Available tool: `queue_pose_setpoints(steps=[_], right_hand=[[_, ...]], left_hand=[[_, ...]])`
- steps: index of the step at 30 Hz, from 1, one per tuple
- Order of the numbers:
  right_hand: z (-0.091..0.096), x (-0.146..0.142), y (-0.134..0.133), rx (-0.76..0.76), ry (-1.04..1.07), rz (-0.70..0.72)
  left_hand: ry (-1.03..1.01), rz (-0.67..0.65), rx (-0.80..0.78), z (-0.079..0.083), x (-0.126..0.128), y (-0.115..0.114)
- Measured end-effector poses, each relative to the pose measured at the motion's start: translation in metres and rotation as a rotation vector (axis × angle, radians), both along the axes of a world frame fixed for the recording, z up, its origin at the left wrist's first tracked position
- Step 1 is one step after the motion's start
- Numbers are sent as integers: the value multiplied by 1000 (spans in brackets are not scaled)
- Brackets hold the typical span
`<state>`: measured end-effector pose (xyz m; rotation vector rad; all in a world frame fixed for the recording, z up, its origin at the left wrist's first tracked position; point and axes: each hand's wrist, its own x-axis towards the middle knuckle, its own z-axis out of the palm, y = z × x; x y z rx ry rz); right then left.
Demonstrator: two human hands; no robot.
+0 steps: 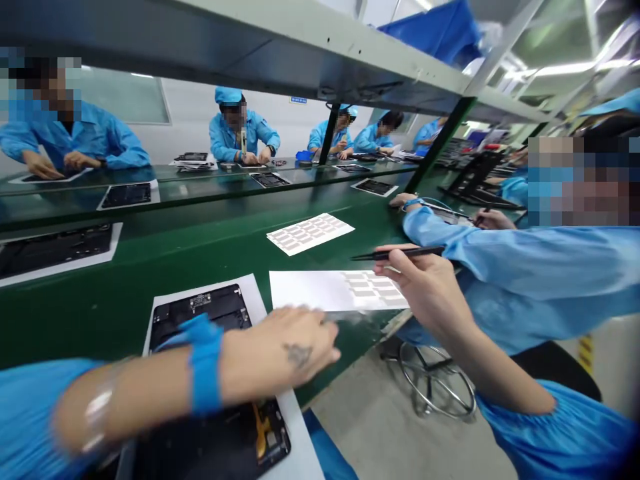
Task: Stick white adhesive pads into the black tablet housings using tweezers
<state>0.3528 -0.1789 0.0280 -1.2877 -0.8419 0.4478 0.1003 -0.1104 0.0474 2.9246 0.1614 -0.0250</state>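
My right hand (425, 283) grips a pair of black pointed tweezers (400, 253), whose tip points left above the bench. Below the tip lies a white label sheet (307, 290) with grey rectangular stickers on its right part. My left hand (295, 347), slightly blurred, reaches across an opened tablet (210, 440) with its fingers loosely bent and nothing visible in them. A blue wrist strap (206, 363) circles that wrist. The tablet's dark inside shows an orange flex cable (262, 430), and it rests on a white sheet (300, 433). My forearm hides its middle.
A second label sheet (313, 233) lies farther back on the green bench (200, 250). Another opened tablet (60, 250) is at left. Close on my right, a co-worker's sleeve (540, 267) reaches the bench. A shelf (300, 60) spans overhead; a stool (435, 380) stands below right.
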Motion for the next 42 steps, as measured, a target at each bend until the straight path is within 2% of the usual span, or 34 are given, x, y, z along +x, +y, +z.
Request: queue_pose_setpoints(steps=[2, 4, 6, 8, 12, 16, 20, 27, 34, 42], right_hand=[[-4, 3, -4, -12, 0, -2], [-8, 8, -5, -65, -1, 46], [-13, 15, -6, -155, -7, 120], [-20, 24, -7, -260, -29, 178], [-31, 35, -6, -443, -104, 208], [-32, 35, 2, -526, -148, 208], [-29, 38, 7, -560, -132, 214], [-27, 45, 14, -630, -99, 250], [-18, 44, 18, -659, -17, 241], [-16, 41, 20, -695, -57, 285]], left_hand=[[-46, -54, 43, -16, 46, 18], [-8, -71, 27, -37, 76, 33], [23, -88, 14, -54, 85, 48], [18, -128, 28, -62, 79, 63], [-94, -244, 70, -57, 65, 82], [-164, -263, -28, -56, 76, 83], [-170, -241, -64, -63, 83, 80], [-35, -190, -95, -66, 82, 79], [-38, -196, -81, -66, 83, 77], [-105, -214, -16, -73, 84, 78]])
